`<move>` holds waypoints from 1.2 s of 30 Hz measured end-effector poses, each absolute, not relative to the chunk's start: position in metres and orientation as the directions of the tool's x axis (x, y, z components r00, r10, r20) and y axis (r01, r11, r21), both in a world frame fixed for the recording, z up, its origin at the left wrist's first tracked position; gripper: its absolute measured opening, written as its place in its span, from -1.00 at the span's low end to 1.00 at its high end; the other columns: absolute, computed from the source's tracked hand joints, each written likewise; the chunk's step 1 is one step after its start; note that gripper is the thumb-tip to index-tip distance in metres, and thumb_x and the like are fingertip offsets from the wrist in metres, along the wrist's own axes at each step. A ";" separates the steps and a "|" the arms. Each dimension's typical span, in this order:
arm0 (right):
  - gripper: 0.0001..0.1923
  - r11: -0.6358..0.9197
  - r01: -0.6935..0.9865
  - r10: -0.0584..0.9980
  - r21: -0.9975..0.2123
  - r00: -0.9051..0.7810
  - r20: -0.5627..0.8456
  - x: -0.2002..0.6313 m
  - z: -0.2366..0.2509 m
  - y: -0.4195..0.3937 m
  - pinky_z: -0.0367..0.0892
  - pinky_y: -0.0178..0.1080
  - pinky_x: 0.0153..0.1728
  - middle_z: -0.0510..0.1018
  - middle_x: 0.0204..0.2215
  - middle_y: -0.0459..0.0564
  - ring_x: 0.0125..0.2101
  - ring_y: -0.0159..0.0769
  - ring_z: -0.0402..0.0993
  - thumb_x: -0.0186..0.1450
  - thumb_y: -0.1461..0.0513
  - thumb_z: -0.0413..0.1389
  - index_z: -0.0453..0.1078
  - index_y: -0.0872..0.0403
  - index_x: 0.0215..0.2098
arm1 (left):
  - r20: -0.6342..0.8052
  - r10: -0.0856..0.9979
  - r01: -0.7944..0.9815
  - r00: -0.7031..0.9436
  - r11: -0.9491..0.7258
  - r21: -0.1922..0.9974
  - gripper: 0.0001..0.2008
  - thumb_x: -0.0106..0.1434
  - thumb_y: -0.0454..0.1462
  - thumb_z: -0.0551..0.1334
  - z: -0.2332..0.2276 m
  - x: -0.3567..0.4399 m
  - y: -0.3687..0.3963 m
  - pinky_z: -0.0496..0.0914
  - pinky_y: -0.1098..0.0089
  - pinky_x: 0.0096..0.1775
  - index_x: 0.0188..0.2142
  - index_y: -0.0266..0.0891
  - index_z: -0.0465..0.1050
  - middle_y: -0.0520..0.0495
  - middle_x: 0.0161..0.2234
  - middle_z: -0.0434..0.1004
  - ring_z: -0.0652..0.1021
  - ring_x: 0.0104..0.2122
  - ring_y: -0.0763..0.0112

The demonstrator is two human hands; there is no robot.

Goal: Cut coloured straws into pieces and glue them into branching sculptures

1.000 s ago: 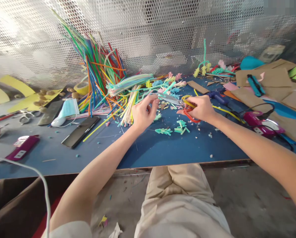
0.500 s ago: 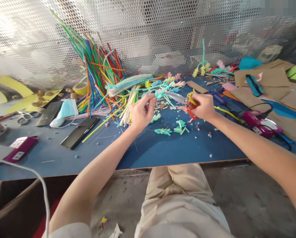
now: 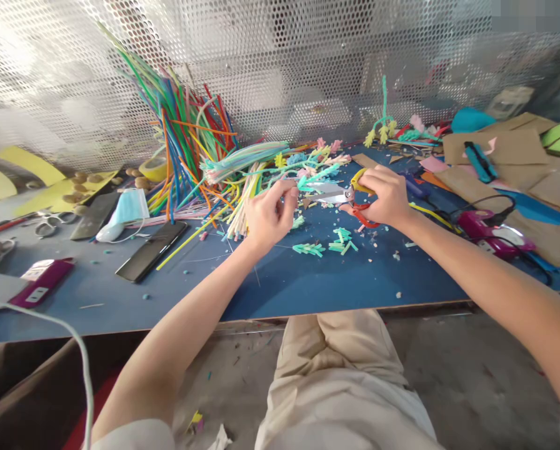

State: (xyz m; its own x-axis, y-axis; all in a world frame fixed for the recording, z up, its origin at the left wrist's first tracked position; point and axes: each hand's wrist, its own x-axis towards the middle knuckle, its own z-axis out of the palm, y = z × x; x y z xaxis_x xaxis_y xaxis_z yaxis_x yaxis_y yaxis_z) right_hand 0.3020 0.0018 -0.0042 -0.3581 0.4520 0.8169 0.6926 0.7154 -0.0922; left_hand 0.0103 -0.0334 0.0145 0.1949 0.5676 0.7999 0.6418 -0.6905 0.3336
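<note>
Scissors: metal blades parted in a narrow V, plastic loops yellow above and red below [image 3: 347,196]; raised over the blue tabletop [image 3: 299,290].
Right hand: fingers curled through and around the loops, gripping the scissors [image 3: 387,194].
Left hand: left of the scissors, thumb and forefinger nearly closed in a pinch, other fingers loosely folded [image 3: 270,212]; it has hold of the turquoise stem.
Turquoise stem: fuzzy, with short slanting tufts, just beyond the scissors' blades [image 3: 307,183]; whether metal touches it, I cannot tell.
Clipped sprig: short fuzzy lengths laid like a leaf, nearer the person than the scissors [image 3: 308,249]; loose cut bits lie to its right [image 3: 343,240].
Craft stems: a tall, splayed sheaf of many-coloured stalks, left of and beyond the scissors [image 3: 186,134].
Phone: flat, glossy black slab, well left of the scissors [image 3: 152,251].
Cardboard: flat matt-brown sheets, well right of the scissors [image 3: 500,149].
Panel: metal, punched with round holes, upright beyond the scissors [image 3: 308,62].
</note>
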 end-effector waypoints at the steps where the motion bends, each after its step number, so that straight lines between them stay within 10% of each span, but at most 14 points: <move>1: -0.47 0.710 0.697 0.457 -0.095 -0.354 0.816 0.301 -0.004 0.001 0.33 -0.07 -0.32 0.55 -0.41 0.01 -0.35 -0.13 0.41 0.14 -0.23 0.35 0.35 -0.03 -0.39 | 0.803 0.561 0.640 0.200 -0.696 0.327 -0.66 0.57 -0.09 0.06 0.015 0.011 -0.035 0.25 0.46 -0.43 -0.18 -0.18 0.52 0.10 -0.52 0.53 0.41 -0.60 0.59; 36: -0.55 0.701 0.686 0.486 -0.196 -0.258 0.835 0.291 -0.002 -0.008 0.08 -0.20 -0.53 0.22 -0.62 -0.12 -0.58 -0.35 0.10 0.21 0.10 0.20 -0.03 -0.04 -0.55 | 0.818 0.537 0.678 0.205 -0.681 0.278 -0.62 0.57 -0.04 0.05 0.014 0.012 -0.034 0.22 0.46 -0.46 -0.13 -0.17 0.57 0.08 -0.51 0.50 0.36 -0.62 0.60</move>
